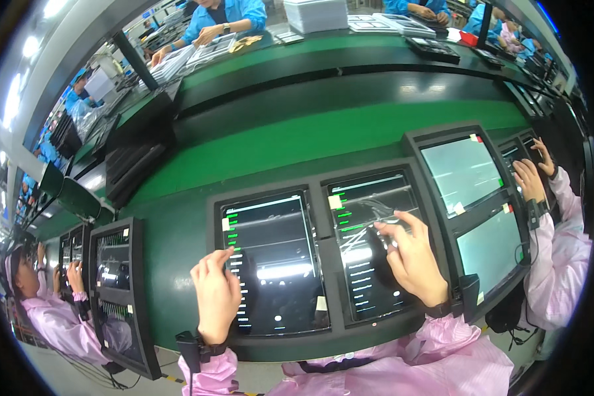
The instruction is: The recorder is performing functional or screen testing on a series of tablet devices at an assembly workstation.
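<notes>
Two dark tablets stand side by side, long axes upright, in a black fixture (333, 340) on the green worktop (310, 142). Left tablet (277, 264): left hand (216, 294) at its left edge, fingers loosely curled, fingertips touching the screen, holding nothing. Right tablet (369, 244): right hand (412, 257) spread across it, holding nothing.

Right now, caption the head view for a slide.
Left hand and right hand each touch a dark tablet, left tablet and right tablet, in a tray on a green bench.
</notes>
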Available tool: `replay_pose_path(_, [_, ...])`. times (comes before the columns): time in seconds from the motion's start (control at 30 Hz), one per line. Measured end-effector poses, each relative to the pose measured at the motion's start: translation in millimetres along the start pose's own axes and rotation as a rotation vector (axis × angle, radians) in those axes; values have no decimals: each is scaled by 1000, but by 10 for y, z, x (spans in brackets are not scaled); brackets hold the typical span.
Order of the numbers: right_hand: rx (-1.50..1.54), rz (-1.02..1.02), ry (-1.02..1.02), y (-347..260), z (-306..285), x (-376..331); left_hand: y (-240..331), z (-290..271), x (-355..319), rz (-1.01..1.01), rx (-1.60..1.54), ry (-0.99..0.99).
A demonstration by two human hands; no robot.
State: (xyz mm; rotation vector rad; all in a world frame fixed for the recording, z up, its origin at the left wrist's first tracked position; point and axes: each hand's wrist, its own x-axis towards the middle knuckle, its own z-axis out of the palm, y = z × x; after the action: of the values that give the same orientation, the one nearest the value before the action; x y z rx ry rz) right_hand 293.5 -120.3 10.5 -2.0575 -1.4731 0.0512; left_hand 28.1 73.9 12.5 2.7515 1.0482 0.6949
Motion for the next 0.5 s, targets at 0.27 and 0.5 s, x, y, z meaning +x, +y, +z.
replay_pose_path(0.27, [195,31,71,16,-186,550,103,75,750,208,-364,-82])
replay_pose_path(0.5, [38,-39,-141,167,417,730,265,678,909,304,-296,-145])
